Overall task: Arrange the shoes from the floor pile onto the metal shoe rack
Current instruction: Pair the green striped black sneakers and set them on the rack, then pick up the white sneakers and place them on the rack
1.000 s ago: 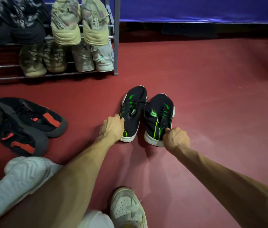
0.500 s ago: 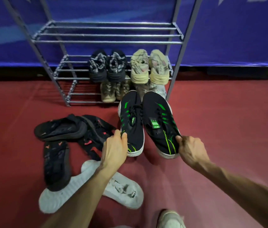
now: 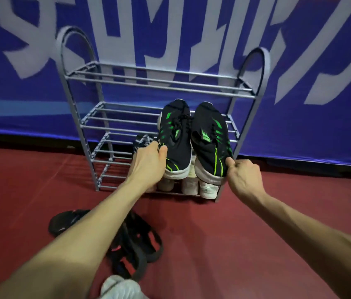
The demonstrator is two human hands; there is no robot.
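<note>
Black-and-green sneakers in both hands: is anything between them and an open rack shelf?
Nothing visible blocks them. The left hand and right hand hold the black-and-green sneakers before the metal shoe rack, whose upper two shelves look bare; other shoes sit on lower shelves.

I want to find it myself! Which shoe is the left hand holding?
Look at the grey metal shoe rack against the blue wall. Two black sneakers are held up in front of it; the left hand pinches the heel of the left sneaker. It has green stripes, unlike the pale shoes below.
</note>
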